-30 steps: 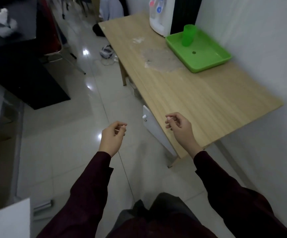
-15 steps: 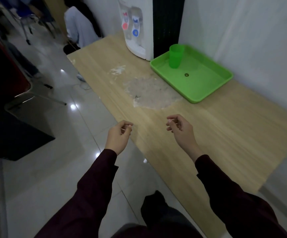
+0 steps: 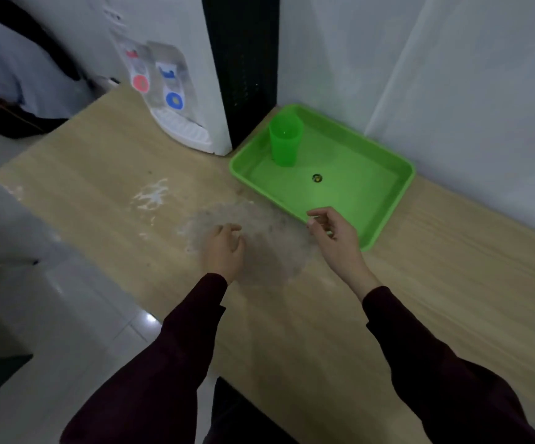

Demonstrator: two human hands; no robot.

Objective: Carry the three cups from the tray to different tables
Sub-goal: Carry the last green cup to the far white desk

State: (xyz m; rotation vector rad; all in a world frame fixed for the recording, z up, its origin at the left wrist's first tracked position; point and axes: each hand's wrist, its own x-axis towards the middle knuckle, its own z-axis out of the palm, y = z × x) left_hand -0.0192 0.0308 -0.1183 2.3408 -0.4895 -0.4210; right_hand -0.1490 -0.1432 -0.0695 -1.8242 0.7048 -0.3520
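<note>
One green cup [image 3: 284,141] stands upright at the far left corner of a green tray [image 3: 384,216] on a wooden table [image 3: 452,283]. A small dark round thing [image 3: 317,178] lies in the tray's middle. My right hand [image 3: 333,232] hovers at the tray's near rim, fingers loosely curled and apart, holding nothing. My left hand [image 3: 224,248] hangs over a worn patch of the tabletop, left of the tray, fingers curled with nothing in them. Both arms wear dark red sleeves.
A white water dispenser [image 3: 170,100] with a red and a blue tap stands on the table just left of the tray, a black panel [image 3: 243,59] behind it. A white wall runs along the right. A person [image 3: 25,75] sits at far left on the tiled floor side.
I have come closer to the table; both hands now reach over the tabletop, the right one up to the tray's near rim. The cup has stayed in place.
</note>
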